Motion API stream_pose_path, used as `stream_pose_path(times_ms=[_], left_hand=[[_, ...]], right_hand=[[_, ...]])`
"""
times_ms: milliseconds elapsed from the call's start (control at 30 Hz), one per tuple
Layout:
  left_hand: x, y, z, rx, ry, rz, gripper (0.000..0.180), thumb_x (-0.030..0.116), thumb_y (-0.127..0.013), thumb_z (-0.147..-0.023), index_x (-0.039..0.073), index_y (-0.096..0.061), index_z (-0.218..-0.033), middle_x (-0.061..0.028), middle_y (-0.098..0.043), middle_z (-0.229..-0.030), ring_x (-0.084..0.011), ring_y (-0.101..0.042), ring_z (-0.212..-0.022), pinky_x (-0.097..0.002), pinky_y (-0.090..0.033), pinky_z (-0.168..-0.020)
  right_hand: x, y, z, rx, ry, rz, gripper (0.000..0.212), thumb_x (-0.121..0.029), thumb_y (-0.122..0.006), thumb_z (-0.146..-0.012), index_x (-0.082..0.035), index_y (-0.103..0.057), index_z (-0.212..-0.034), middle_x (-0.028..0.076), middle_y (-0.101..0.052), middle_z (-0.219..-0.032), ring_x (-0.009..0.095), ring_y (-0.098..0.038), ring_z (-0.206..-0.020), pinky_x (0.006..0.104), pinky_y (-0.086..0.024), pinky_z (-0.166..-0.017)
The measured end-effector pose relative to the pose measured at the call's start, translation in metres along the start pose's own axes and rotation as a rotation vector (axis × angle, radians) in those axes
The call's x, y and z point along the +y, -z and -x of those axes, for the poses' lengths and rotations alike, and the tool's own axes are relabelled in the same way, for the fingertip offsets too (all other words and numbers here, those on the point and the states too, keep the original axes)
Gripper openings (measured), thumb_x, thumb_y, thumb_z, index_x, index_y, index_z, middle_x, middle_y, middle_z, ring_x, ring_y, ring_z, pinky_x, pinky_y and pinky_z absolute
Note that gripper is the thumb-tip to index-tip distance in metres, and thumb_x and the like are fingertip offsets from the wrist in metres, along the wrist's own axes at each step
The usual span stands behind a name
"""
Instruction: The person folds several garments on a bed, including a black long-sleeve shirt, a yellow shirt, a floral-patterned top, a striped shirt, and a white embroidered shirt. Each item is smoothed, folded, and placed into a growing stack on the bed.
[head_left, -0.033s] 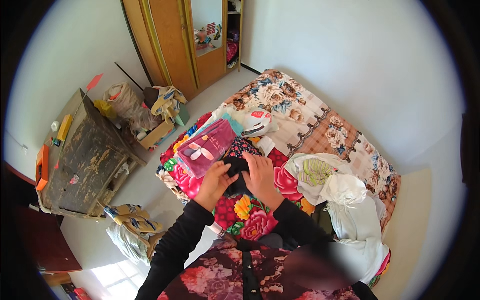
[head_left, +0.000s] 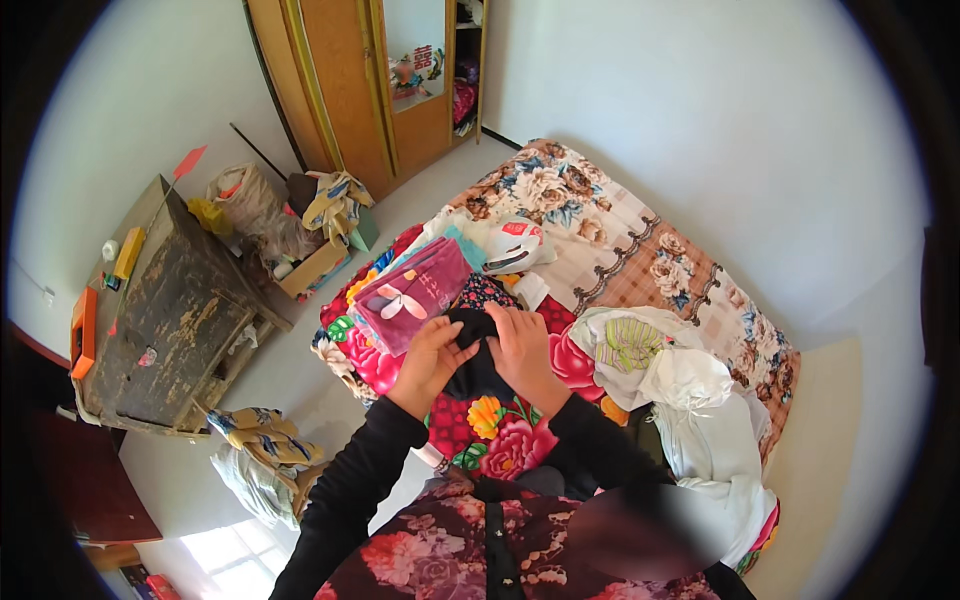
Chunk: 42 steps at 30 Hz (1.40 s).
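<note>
Over the near part of the bed, my left hand and my right hand pinch a piece of black cloth between them. The cloth is bunched at the top and drapes down between my palms. What kind of garment it is, I cannot make out. Just beyond my fingers lies a dark fabric with small flowers. To the left of it rests a folded purple towel with a pale flower on it. A red blanket with large flowers spreads beneath.
A white plastic bag lies beyond the towel. White garments and a green-striped cloth are heaped on the right. A worn wooden cabinet stands at left, with a filled box beside it. Behind is a wardrobe.
</note>
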<state>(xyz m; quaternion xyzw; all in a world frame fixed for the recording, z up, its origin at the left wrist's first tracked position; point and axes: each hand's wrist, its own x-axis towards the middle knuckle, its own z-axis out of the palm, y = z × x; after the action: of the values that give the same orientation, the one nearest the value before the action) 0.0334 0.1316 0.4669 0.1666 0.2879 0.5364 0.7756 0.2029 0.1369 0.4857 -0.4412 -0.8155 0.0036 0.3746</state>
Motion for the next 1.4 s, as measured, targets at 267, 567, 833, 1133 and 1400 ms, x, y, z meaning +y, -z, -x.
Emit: stream_pose_path(times_ms=[267,567,833,1133,1400], left_hand=[[0.013,0.014,0.018,-0.077,-0.003,-0.126,0.023,0.022,-0.049,-0.095,0.007,-0.054,-0.111,-0.0096,-0.066,-0.092,-0.0188,-0.064,-0.08,-0.0326,-0.051,-0.075],[-0.03,0.064,0.015,-0.069,0.13,-0.384,0.025,0.02,-0.055,-0.093,0.006,-0.05,-0.113,-0.0073,-0.064,-0.1,-0.0146,-0.063,-0.089,-0.0271,-0.048,-0.079],[-0.034,0.02,0.011,-0.427,-0.101,-0.993,0.102,0.026,-0.078,-0.072,0.005,-0.012,-0.146,-0.016,-0.017,-0.149,-0.0253,-0.016,-0.139,-0.0354,-0.017,-0.112],[-0.014,-0.015,0.002,-0.651,0.167,-0.594,0.056,0.014,-0.07,-0.081,0.001,-0.045,-0.13,-0.0059,-0.058,-0.118,-0.0143,-0.056,-0.107,-0.028,-0.042,-0.094],[-0.032,0.019,-0.001,-0.157,0.232,-0.398,0.039,0.026,-0.057,-0.092,0.0,-0.053,-0.122,-0.0063,-0.062,-0.111,-0.0146,-0.06,-0.098,-0.0275,-0.048,-0.087]], right_hand=[[0.001,0.051,-0.008,-0.195,-0.08,0.024,0.029,0.001,-0.059,-0.073,-0.003,-0.054,-0.101,0.013,-0.058,-0.085,0.034,-0.059,-0.08,0.0428,-0.047,-0.067],[0.017,0.09,-0.015,-0.365,-0.089,0.084,0.022,-0.022,-0.061,-0.082,-0.002,-0.052,-0.087,0.018,-0.061,-0.077,0.038,-0.06,-0.072,0.046,-0.046,-0.061],[0.005,0.125,-0.029,-0.49,-0.137,0.048,0.03,-0.028,-0.059,-0.086,0.0,-0.051,-0.077,0.02,-0.054,-0.066,0.039,-0.054,-0.065,0.0447,-0.04,-0.057],[0.017,0.167,-0.064,-0.64,-0.378,-0.591,0.033,-0.026,-0.057,-0.088,0.003,-0.06,-0.104,0.008,-0.067,-0.089,0.017,-0.059,-0.078,0.0291,-0.047,-0.075],[0.015,0.028,0.074,0.11,-0.898,-1.885,0.057,-0.046,-0.038,-0.096,-0.006,-0.041,-0.136,0.013,-0.048,-0.134,0.025,-0.048,-0.122,0.0386,-0.034,-0.106]])
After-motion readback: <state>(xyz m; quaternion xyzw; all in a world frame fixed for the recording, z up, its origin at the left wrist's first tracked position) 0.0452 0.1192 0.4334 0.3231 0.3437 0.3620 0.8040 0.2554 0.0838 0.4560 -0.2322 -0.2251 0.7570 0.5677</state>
